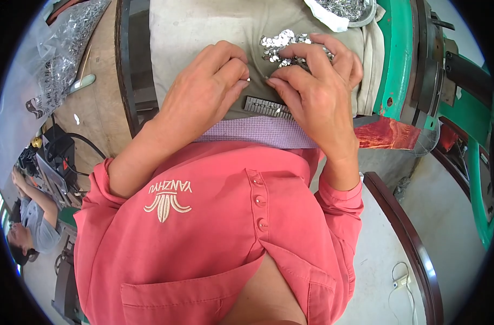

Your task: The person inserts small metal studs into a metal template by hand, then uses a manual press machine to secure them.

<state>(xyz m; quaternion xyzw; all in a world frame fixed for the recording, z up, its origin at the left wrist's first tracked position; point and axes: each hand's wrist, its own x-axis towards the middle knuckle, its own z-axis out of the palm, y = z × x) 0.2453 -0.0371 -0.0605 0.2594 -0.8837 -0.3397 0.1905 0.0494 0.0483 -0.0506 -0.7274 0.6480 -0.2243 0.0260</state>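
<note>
My left hand [214, 76] is closed in a pinch, with a small shiny metal piece [249, 79] between thumb and fingertip, over the grey-beige cloth [203, 21]. Across from it, my right hand [320, 81] has thumb and index finger brought together; whatever is between them is too small to name. Its other fingers curl over a loose pile of small flat silvery metal pieces [282, 40]. Just below both hands lies a dark ridged block [257, 104] with a row of slots, and a small shiny piece sits on it. The right hand partly covers the block's right end.
A tub of thin metal parts [366, 20] stands at the top right beside green machinery [392, 54]. Purple checked cloth [257, 131] edges the near side. To the left are a wooden board [98, 103] and a clear bag of metal parts [68, 49]. Another person [38, 216] sits far left.
</note>
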